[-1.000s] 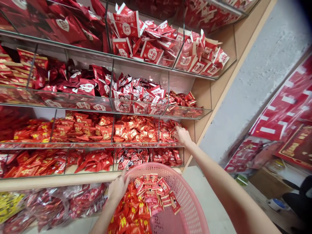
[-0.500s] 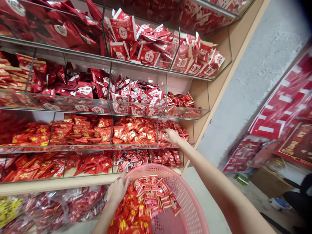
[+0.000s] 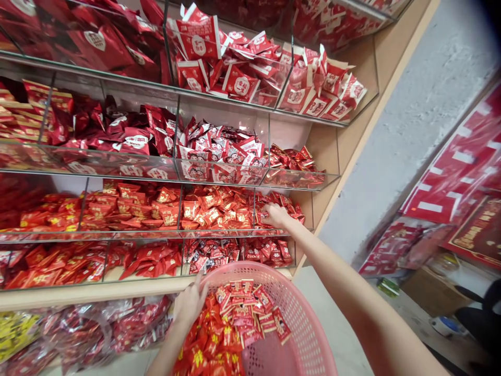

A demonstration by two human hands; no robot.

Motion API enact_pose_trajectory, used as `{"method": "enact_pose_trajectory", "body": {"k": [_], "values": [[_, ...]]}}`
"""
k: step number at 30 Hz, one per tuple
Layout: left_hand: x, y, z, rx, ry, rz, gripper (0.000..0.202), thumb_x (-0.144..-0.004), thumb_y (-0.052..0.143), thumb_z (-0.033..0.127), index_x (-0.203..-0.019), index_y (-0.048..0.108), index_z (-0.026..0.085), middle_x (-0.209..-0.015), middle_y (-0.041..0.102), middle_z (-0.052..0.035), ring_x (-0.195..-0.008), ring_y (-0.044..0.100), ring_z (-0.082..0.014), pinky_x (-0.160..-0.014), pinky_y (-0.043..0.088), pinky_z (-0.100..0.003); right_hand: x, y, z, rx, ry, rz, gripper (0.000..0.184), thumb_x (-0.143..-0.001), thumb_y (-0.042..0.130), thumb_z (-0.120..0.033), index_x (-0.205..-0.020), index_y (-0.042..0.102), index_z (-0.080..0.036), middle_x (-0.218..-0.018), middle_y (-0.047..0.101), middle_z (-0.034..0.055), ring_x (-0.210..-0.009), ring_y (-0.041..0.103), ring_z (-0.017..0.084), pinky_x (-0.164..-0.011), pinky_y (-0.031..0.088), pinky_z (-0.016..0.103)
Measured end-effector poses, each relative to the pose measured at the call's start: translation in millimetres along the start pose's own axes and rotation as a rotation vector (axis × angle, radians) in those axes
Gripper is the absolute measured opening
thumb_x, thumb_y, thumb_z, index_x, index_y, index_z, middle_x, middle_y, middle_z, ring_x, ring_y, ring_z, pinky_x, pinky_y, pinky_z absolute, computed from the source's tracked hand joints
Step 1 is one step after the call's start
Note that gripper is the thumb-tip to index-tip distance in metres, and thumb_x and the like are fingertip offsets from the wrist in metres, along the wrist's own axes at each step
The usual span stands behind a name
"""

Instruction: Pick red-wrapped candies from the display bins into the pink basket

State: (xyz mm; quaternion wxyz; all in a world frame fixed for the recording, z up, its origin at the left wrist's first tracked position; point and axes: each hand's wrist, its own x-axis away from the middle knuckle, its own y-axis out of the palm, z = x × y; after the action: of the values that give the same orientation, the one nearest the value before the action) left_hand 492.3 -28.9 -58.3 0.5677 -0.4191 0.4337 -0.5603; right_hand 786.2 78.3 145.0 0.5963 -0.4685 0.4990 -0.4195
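My left hand (image 3: pixel 190 303) grips the near-left rim of a pink plastic basket (image 3: pixel 303 324) that holds several red candy packets (image 3: pixel 238 313). My right hand (image 3: pixel 276 214) reaches into the right-hand clear bin (image 3: pixel 279 230) on the third shelf, fingers curled down among small red packets (image 3: pixel 291 209). What the fingers hold is hidden by the packets. The basket hangs just below the lowest shelf of bins.
Tiers of clear acrylic bins (image 3: pixel 219 172) filled with red sweets cover the wooden shelf unit (image 3: pixel 344 151). Bagged sweets (image 3: pixel 78 329) lie under the bottom shelf. A grey wall (image 3: pixel 410 120) and red decorations (image 3: pixel 457 177) stand to the right.
My right hand moved left and deeper into the right-hand bin, with fingers now down among the packets. My left hand and the basket stayed in place.
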Motion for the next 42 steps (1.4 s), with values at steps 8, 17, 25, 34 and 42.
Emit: {"method": "enact_pose_trajectory", "body": {"k": [8,17,25,34,42], "values": [[1,-1.8,1,0.016,-0.008,-0.006,0.057,-0.088,0.022,0.047,-0.139,0.026,0.022,-0.093,0.068,-0.0133,-0.083,0.064,-0.0268,-0.072,0.045,-0.036,2,3,9,-0.033,-0.062,-0.026,0.037,-0.074,0.06,-0.036,-0.108,0.053,-0.024,-0.11,0.058,0.0087,-0.101,0.051,0.026,-0.077,0.036,0.035],[0,-1.6,2,0.024,-0.019,-0.012,0.057,-0.088,0.022,0.047,-0.139,0.027,0.022,-0.094,0.069,-0.0117,-0.083,0.064,-0.0264,-0.072,0.045,-0.036,4,10,11,-0.099,-0.211,0.059,0.027,-0.076,0.058,-0.028,-0.101,0.053,-0.022,-0.105,0.055,0.0063,-0.098,0.05,0.021,-0.078,0.035,0.03],[2,-2.0,2,0.018,-0.017,-0.013,0.058,-0.088,0.022,0.047,-0.139,0.025,0.021,-0.095,0.068,-0.0126,-0.084,0.064,-0.0255,-0.073,0.044,-0.035,2,10,8,0.025,-0.243,0.008,0.033,-0.078,0.057,-0.031,-0.11,0.056,-0.025,-0.106,0.054,0.0098,-0.101,0.048,0.025,-0.079,0.035,0.034],[2,-4.3,3,0.017,-0.008,-0.02,0.057,-0.088,0.024,0.045,-0.139,0.025,0.02,-0.095,0.068,-0.0134,-0.084,0.064,-0.0263,-0.073,0.045,-0.035,0,12,21,-0.498,-0.132,0.156,0.021,-0.072,0.063,-0.037,-0.078,0.064,-0.017,-0.087,0.061,0.0051,-0.083,0.054,0.019,-0.075,0.04,0.03],[3,-5.0,2,0.01,-0.013,-0.025,0.057,-0.088,0.024,0.045,-0.139,0.025,0.021,-0.095,0.068,-0.0125,-0.083,0.065,-0.0268,-0.073,0.045,-0.036,-1,-2,19,-1.548,0.381,0.2,0.025,-0.068,0.068,-0.037,-0.083,0.058,-0.02,-0.084,0.064,0.0017,-0.077,0.059,0.015,-0.068,0.051,0.031]]}}
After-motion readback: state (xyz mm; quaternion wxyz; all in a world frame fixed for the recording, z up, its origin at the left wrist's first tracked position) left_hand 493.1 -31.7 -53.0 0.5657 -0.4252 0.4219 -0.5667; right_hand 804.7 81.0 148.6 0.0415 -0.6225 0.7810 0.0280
